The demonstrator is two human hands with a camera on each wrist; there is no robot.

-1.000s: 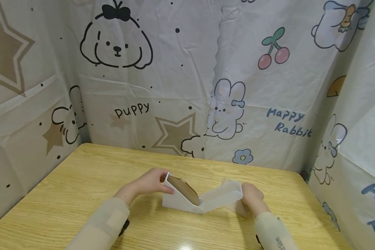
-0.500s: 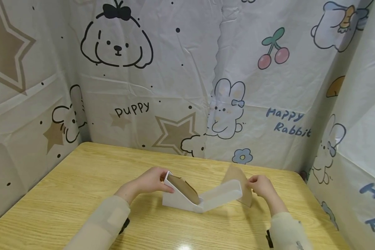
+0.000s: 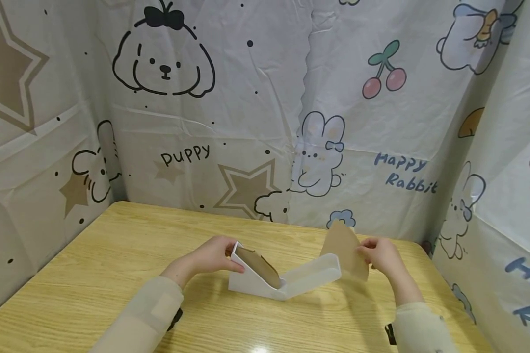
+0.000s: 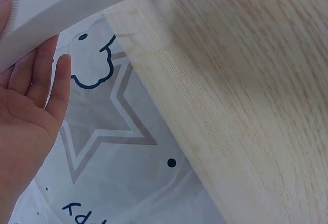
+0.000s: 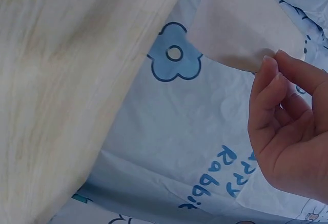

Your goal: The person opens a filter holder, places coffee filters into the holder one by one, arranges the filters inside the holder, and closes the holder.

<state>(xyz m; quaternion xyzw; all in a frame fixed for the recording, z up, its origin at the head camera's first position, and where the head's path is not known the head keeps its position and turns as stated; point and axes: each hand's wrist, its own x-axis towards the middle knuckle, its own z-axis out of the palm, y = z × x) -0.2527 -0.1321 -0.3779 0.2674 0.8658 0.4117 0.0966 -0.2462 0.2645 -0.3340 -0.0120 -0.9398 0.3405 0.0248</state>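
A white box [image 3: 252, 286] with a sloping open top stands on the table, its translucent lid [image 3: 312, 276] tipped back to the right. Brown coffee filters [image 3: 259, 266] sit inside it. My left hand [image 3: 213, 255] grips the box's raised left end, thumb on the near side; in the left wrist view its fingers reach under the box's edge [image 4: 66, 16]. Between thumb and fingertips, my right hand [image 3: 383, 256] pinches one fan-shaped brown coffee filter [image 3: 342, 245], raised behind and right of the lid. The right wrist view shows that filter [image 5: 241, 24] pinched at its edge.
The wooden table [image 3: 128, 264] spreads out around the box. Behind it hangs a white cloth [image 3: 256, 122] printed with cartoon animals, and more cloth hangs at both sides.
My right hand has drawn the coffee filter from beside the lid, moving right, away and up, so more of the filter shows. The left hand and box have stayed in place.
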